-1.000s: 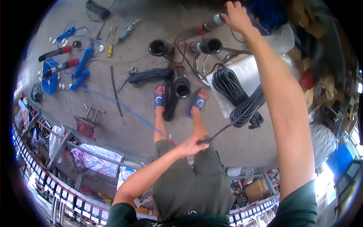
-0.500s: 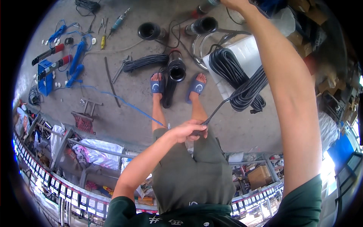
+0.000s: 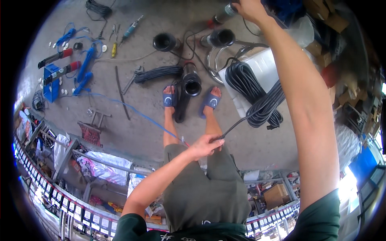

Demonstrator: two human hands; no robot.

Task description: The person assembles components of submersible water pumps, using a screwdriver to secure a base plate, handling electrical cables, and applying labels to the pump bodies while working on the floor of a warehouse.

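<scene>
My left hand (image 3: 207,147) is closed in a pinch around the end of a black cable (image 3: 233,129), in front of my thighs. From there the cable runs up to a thick coiled bundle (image 3: 261,109) at the right. A thin blue cord (image 3: 148,117) comes in from the left, and its reddish end lies by my left wrist. My right arm reaches far forward. At the top edge, my right hand (image 3: 250,9) is closed on the upper end of a dark cylinder with a red band (image 3: 224,15); some of its fingers are hidden.
Several black open-ended cylinders (image 3: 191,85) stand around my feet. A white slab (image 3: 257,60) carries another black cable coil (image 3: 242,76). At the left are a blue crate (image 3: 50,90), a yellow screwdriver (image 3: 114,50), an electric screwdriver (image 3: 132,29) and a small red-topped stool (image 3: 90,132). Shelving lies behind me.
The view has shifted, so the floor items sit lower in the picture. My left hand still pinches the cable end, and my right hand stays at the cylinder, showing a little more.
</scene>
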